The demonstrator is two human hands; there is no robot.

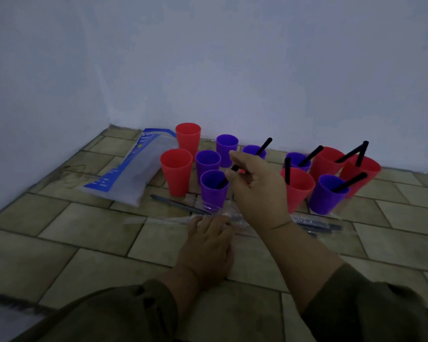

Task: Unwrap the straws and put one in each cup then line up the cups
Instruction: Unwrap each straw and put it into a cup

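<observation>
Several red and purple cups stand on the tiled floor by the wall. My right hand (257,183) pinches the top of a black straw (226,178) whose lower end is inside the near purple cup (213,190). My left hand (209,245) rests flat on crinkled clear wrappers (158,220) on the floor. On the right, a red cup (298,187), a purple cup (328,193) and other cups each hold a black straw. Two red cups (176,171) and two purple cups (207,162) on the left hold none. Wrapped straws (178,203) lie in front.
A clear and blue plastic bag (131,174) lies left of the cups. More wrapped straws (316,224) lie right of my right wrist. The white wall (232,70) stands just behind the cups and meets another wall at the left corner.
</observation>
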